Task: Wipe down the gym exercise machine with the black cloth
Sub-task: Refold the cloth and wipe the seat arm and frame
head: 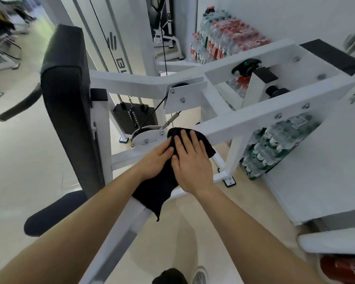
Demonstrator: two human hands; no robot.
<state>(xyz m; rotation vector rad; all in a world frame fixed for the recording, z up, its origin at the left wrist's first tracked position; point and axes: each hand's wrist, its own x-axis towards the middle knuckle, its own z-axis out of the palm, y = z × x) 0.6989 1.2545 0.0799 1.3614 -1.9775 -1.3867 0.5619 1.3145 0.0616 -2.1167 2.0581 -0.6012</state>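
Pressing the black cloth (pixel 156 193) flat on the machine's white frame bar (pixel 115 244), left hand (pixel 157 159) and right hand (pixel 192 168) lie side by side, fingers nearly straight, gripping nothing. Best, I think: even pressure, long strokes, covering the edges also.

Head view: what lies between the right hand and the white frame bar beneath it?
The black cloth. In the head view the right hand lies flat on it, the left hand beside, and the cloth drapes over the white bar.
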